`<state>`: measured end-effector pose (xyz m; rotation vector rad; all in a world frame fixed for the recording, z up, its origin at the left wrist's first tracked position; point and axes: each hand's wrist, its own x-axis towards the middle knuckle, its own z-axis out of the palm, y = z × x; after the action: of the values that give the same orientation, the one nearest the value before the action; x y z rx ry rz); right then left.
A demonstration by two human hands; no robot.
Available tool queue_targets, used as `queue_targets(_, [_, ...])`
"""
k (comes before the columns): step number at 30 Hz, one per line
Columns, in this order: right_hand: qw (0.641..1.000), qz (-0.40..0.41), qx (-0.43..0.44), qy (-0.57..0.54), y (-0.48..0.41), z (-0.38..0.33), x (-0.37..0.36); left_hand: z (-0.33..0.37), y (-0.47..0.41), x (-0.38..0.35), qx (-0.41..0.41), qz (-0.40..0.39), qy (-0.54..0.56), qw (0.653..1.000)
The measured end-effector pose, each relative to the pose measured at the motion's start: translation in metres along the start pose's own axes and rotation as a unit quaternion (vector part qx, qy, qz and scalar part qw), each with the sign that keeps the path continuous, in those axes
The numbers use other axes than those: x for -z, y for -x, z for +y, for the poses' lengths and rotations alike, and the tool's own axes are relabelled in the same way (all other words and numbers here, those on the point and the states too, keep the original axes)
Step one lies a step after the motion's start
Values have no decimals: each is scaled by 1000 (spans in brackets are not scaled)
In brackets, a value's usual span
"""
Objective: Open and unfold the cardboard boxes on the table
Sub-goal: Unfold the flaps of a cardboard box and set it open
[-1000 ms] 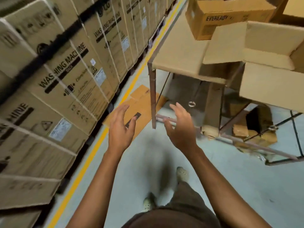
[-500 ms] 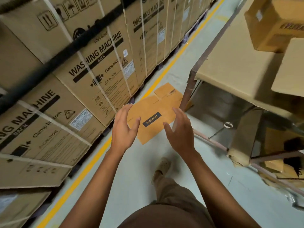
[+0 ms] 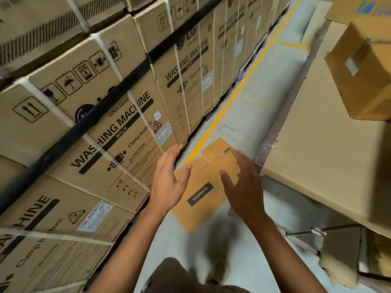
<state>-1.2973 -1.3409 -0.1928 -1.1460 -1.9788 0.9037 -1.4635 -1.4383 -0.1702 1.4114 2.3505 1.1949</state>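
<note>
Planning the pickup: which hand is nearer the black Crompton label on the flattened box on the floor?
Neither clearly. The left hand is open on the left side of the Crompton label, the right hand open on its right, both above the flattened box, touching nothing.

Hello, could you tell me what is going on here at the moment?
A person stands in a warehouse aisle, both hands open and empty, the left hand and right hand reaching down toward a flattened box lying on the floor. Washing machine cartons are stacked on the left; a table with a closed box stands on the right.
</note>
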Motion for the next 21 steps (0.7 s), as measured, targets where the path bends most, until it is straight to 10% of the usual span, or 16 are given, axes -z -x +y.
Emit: queue_targets(21, [977, 184, -88, 67, -300, -14, -32, -10, -380, -75, -167, -106, 105, 975])
